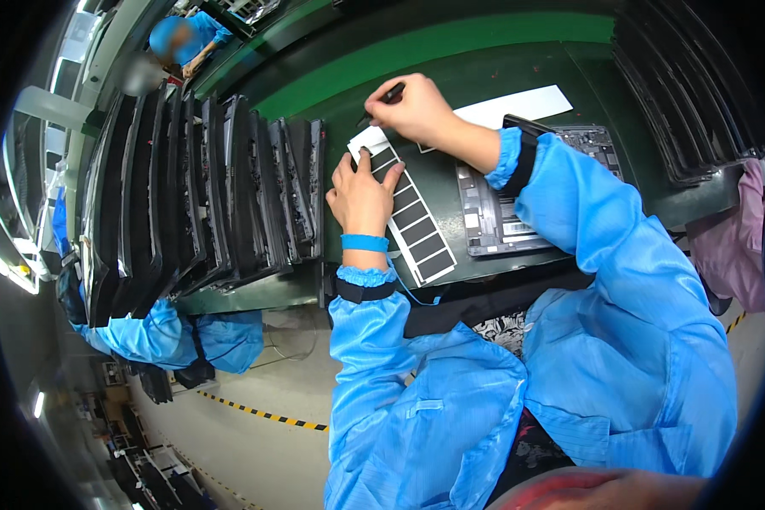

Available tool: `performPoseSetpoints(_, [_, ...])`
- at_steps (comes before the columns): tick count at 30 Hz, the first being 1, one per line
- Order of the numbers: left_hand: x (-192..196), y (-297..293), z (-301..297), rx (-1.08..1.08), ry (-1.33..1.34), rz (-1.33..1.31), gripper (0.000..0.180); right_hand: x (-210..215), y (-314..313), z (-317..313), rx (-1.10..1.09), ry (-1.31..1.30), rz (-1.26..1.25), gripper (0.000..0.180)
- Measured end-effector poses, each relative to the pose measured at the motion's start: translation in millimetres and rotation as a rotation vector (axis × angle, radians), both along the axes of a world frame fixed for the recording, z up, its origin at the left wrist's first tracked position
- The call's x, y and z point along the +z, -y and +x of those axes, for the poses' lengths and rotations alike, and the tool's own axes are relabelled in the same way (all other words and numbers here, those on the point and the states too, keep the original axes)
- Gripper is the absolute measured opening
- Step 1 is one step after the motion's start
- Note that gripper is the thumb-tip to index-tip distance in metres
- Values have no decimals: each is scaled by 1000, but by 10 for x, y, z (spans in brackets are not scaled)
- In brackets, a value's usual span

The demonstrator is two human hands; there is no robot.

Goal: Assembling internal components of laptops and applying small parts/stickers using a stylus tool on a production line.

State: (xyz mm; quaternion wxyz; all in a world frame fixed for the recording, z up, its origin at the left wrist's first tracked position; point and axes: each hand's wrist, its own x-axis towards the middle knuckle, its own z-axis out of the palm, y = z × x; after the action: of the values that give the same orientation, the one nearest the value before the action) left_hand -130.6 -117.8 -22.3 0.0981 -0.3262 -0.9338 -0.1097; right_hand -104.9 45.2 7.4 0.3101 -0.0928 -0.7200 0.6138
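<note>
My left hand (363, 197) presses down on a white sheet of black rectangular stickers (418, 231), its thumb and fingers apart. A blue band with a thin cord circles that wrist. Above the sheet's far end, my right hand (418, 109) is closed on a slim black pen-like tool (391, 95), whose exact kind I cannot make out. The tool's tip points down and left, near the sheet's curled white end (369, 138). Partly under my right forearm lies an open laptop base (491, 223) with its inner parts showing.
A row of upright dark laptop parts (221, 183) lines the table's left side; another stack (680, 93) stands at the right. A white sheet (527, 105) lies on the green table (433, 161) behind the laptop base. Another person (191, 42) in blue is at the far left.
</note>
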Motion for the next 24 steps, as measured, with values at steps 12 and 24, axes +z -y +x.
performPoseSetpoints(12, [-8,-72,-12,-63,-25,-41,66,339,-565,1215,-11,131,-122,24])
performPoseSetpoints(24, [-51,-64,-7,-62,27,72,71,-140,-42,-51,-87,274,309,20])
